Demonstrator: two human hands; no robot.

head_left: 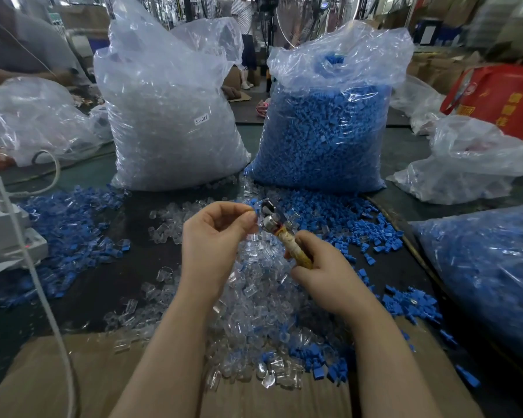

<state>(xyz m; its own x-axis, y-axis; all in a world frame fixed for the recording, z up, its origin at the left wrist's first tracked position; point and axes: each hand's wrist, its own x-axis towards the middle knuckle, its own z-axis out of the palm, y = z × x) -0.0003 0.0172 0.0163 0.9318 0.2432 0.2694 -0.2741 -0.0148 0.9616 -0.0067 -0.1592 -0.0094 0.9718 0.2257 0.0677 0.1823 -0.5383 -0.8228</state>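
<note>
Workbench (103,285), blue cap (255,206) pinched, tool (286,238) gripped

- Two tall stuffed bags at twelve o'clock: one clear-parts bag (169,116), one blue-parts bag (323,125).
- One lower blue bag (489,267) at four o'clock.
- One red bag (501,98) at two o'clock.
- One tool (284,239), one blue cap (255,207), both held.
- Loose parts (254,297) on the surface (103,297): beyond counting.

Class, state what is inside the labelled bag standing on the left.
The clear bag holds small transparent plastic pieces; its inner layers are covered by outer ones.
</note>
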